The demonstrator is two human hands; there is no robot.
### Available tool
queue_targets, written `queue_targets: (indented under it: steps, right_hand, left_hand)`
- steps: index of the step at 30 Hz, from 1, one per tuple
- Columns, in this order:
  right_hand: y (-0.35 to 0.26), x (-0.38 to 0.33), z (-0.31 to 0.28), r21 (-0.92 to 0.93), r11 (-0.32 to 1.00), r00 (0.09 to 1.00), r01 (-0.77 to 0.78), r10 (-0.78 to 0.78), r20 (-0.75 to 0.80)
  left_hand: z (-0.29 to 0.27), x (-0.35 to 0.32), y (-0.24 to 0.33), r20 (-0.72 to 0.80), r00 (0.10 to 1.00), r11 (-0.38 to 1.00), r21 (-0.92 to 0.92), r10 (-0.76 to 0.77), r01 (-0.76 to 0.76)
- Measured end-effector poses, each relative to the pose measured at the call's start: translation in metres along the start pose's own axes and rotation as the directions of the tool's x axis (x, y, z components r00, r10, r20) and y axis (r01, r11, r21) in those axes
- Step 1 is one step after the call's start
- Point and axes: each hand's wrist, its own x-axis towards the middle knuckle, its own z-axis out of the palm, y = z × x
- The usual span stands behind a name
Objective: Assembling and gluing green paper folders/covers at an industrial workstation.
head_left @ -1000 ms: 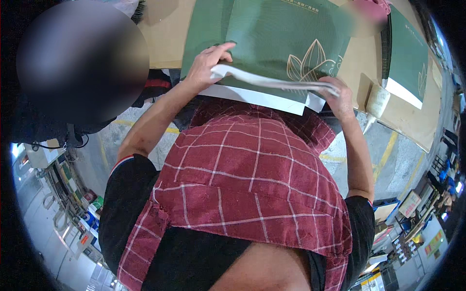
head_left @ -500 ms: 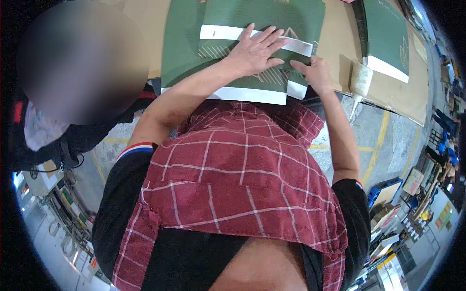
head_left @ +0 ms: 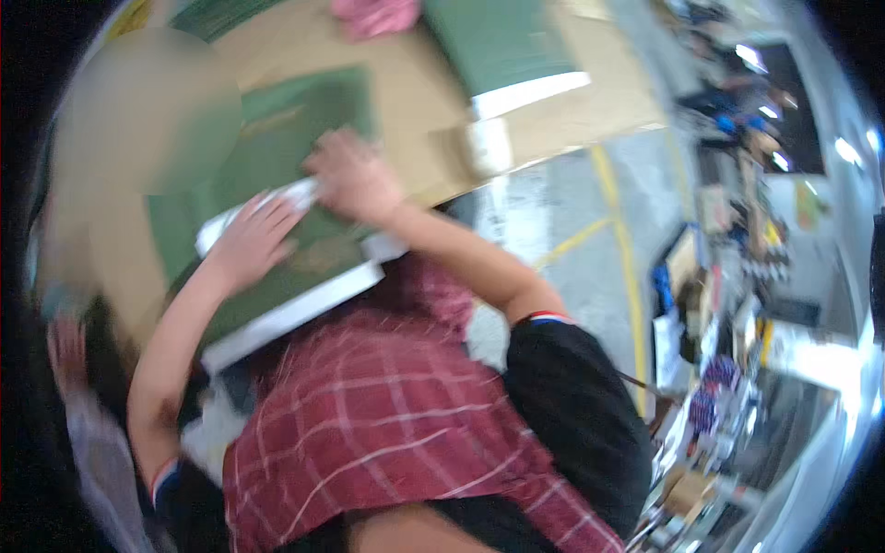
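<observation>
A dark green printed sheet (head_left: 318,249) with white edge strips lies before me on the table, on top of other green sheets. My left hand (head_left: 253,241) rests flat on it with fingers stretched out, across the white strip (head_left: 214,235). Beside that strip's right end, my right hand (head_left: 358,182) touches the green sheet. Motion blurs its fingers, so whether they grip anything does not show. Along the edge nearest my red checked apron (head_left: 369,405) runs another white strip (head_left: 295,313). A short white piece (head_left: 384,245) sticks out at the right.
A white squeeze bottle (head_left: 489,147) stands at the brown tabletop's (head_left: 544,124) front edge, right of my hands. Behind it lies another green sheet (head_left: 507,46) with a white border. A pink cloth (head_left: 376,14) is at the back. At far left shows another person's hand (head_left: 66,355).
The whole view has swung, so the table and sheets now appear tilted and further left. My right hand has moved from the sheet's right edge up to the white strip's end.
</observation>
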Motion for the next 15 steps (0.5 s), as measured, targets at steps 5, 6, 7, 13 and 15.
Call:
queue_targets:
  steps: [5,6,7,13,15]
  right_hand:
    - [-0.006,-0.009,-0.018,-0.008,0.998,0.995,0.057,-0.056,0.088]
    - [-0.005,-0.009,-0.018,-0.034,0.997,0.994,0.064,-0.060,0.090]
    - [-0.003,-0.007,-0.018,-0.010,0.999,0.992,0.041,-0.039,0.117]
    - [-0.014,0.029,-0.019,-0.183,0.982,0.971,-0.036,0.078,0.227]
    - [0.009,0.051,0.009,-0.182,0.974,0.984,-0.135,0.154,0.094]
  left_hand:
    - [-0.016,-0.034,-0.015,-0.003,0.999,0.996,0.078,-0.039,0.039]
    - [-0.012,-0.029,-0.017,0.027,0.997,0.997,-0.012,-0.071,0.071]
    - [-0.009,-0.025,-0.021,0.060,0.993,0.989,-0.101,-0.102,0.108]
    - [0.007,-0.033,-0.035,0.001,0.996,0.985,-0.149,-0.089,0.088]
    - [0.010,-0.027,-0.039,-0.010,0.998,0.986,-0.157,-0.057,0.055]
